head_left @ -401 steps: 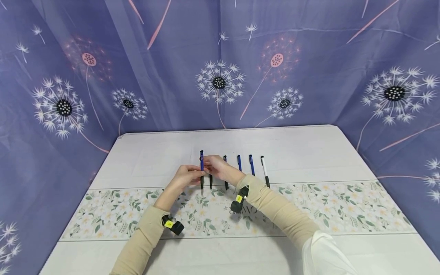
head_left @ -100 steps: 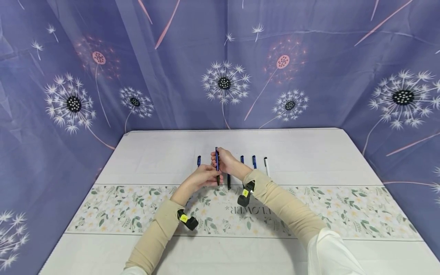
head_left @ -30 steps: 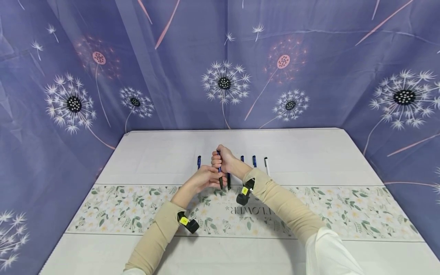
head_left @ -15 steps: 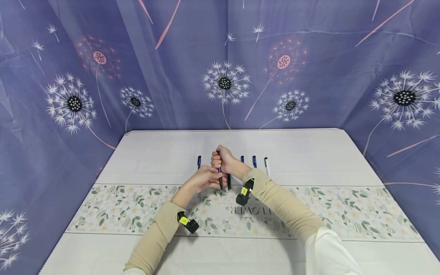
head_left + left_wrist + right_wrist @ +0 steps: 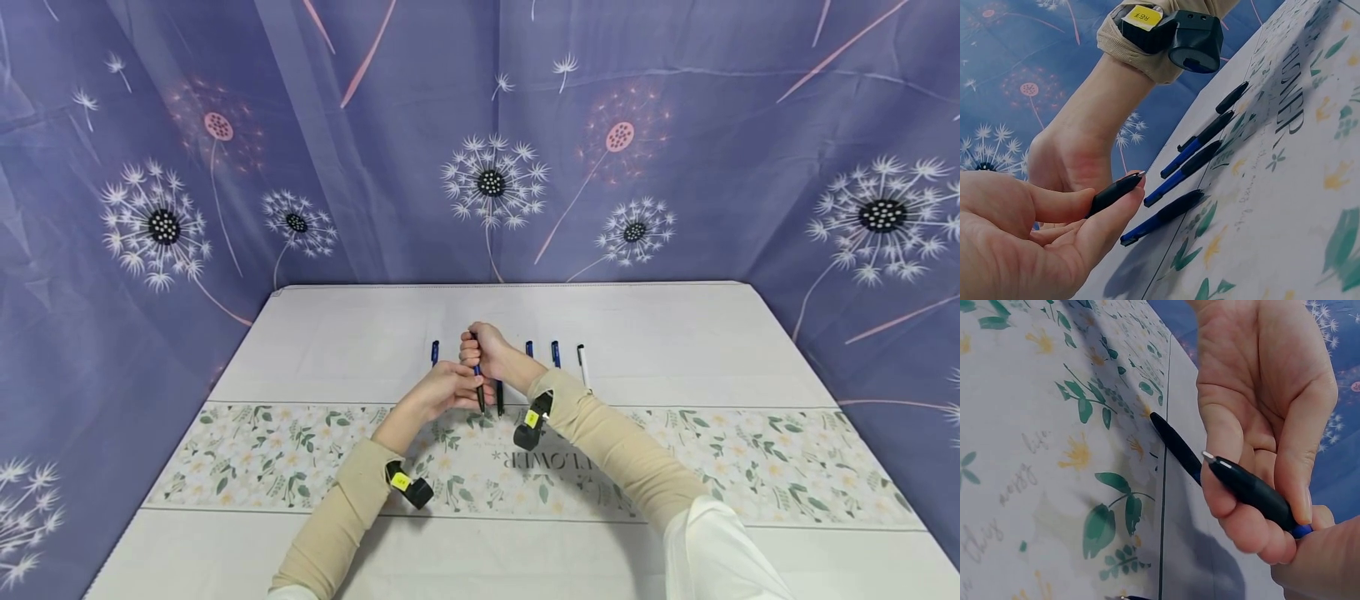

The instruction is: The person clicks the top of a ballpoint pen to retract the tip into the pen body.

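In the head view a blue-and-black click pen is held nearly upright in front of the row of pens. My left hand pinches its black lower grip between thumb and fingers. Curled round the blue upper part is my right hand, thumb at the top end. A small metal tip shows at the point of the held pen in the left wrist view. Seen from the right wrist, the left hand wraps the black grip, while a little of the right hand covers the blue end.
On the white tablecloth lie a blue pen at left, a dark pen beside the hands, two blue pens farther right, partly hidden by the right arm, and a white pen. A dandelion-print curtain stands behind.
Earlier, both hands were at another blue pen, which now lies at the left of the row. Since 3.3 seconds ago, the right fingers have closed round the present pen, thumb on top. Little moves lately.
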Action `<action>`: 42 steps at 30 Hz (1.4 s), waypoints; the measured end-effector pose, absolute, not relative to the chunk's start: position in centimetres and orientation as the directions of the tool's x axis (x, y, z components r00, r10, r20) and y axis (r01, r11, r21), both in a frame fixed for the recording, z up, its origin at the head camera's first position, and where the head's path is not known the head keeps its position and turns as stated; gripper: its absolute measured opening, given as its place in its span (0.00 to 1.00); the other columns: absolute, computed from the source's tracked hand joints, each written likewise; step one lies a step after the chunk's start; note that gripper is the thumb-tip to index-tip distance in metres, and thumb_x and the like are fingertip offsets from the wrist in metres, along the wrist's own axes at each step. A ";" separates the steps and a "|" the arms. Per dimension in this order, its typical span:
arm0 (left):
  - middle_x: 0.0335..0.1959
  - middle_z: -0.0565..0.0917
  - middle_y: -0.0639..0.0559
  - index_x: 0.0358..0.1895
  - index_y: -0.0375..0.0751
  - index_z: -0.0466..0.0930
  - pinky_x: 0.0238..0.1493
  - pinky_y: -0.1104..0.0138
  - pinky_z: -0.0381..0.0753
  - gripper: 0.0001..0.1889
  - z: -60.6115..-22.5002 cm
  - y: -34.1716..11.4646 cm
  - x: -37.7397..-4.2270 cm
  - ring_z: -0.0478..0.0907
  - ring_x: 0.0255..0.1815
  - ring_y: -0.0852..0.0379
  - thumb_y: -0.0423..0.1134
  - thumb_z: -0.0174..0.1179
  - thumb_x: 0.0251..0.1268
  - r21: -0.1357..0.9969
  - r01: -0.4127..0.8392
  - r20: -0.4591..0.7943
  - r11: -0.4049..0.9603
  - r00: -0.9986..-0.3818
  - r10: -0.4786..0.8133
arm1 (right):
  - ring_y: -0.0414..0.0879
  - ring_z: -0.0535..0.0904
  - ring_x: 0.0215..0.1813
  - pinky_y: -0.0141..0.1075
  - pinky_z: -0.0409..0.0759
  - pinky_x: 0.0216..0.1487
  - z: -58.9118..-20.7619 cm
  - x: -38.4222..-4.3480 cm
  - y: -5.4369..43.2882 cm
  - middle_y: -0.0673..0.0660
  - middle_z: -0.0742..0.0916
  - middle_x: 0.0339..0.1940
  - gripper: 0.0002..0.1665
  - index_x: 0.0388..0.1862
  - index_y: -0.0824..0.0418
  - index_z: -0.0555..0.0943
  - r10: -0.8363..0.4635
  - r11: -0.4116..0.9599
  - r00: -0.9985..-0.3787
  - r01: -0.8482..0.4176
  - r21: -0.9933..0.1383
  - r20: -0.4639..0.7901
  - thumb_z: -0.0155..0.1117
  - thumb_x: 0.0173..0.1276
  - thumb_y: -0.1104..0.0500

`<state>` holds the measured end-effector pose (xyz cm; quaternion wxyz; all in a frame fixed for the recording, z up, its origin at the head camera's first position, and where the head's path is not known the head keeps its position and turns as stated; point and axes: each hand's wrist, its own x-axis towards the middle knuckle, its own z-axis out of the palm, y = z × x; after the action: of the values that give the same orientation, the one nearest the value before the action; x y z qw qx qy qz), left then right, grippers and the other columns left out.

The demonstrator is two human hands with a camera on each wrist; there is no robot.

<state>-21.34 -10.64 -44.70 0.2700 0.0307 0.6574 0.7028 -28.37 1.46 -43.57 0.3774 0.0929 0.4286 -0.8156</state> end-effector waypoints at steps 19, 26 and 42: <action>0.26 0.86 0.50 0.54 0.15 0.71 0.45 0.62 0.87 0.16 -44.4 -10.8 -21.4 0.85 0.29 0.59 0.28 0.50 0.72 0.930 -0.366 -0.352 0.034 -0.861 0.367 | 0.36 0.51 0.12 0.25 0.50 0.16 -43.4 -28.1 1.0 0.45 0.59 0.12 0.21 0.25 0.57 0.59 -0.501 -0.319 -0.713 0.680 -0.661 -0.491 0.34 0.82 0.52; 0.26 0.86 0.51 0.55 0.16 0.72 0.52 0.56 0.83 0.16 -44.4 -10.9 -21.5 0.85 0.29 0.60 0.28 0.50 0.72 0.929 -0.365 -0.360 0.056 -0.863 0.354 | 0.36 0.52 0.13 0.25 0.50 0.17 -43.5 -28.1 1.0 0.46 0.59 0.13 0.20 0.26 0.57 0.59 -0.506 -0.318 -0.723 0.664 -0.677 -0.471 0.35 0.82 0.53; 0.28 0.87 0.49 0.55 0.16 0.72 0.49 0.59 0.85 0.17 -44.3 -10.8 -21.5 0.84 0.26 0.61 0.29 0.51 0.72 0.923 -0.377 -0.379 0.077 -0.855 0.353 | 0.37 0.54 0.13 0.25 0.53 0.16 -43.7 -28.0 1.0 0.46 0.62 0.13 0.20 0.27 0.57 0.61 -0.474 -0.301 -0.754 0.624 -0.721 -0.454 0.36 0.81 0.52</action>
<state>-21.55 -10.80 -44.30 0.2687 -0.0086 0.6830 0.6791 -28.05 1.04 -43.71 0.3419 0.0775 0.4824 -0.8027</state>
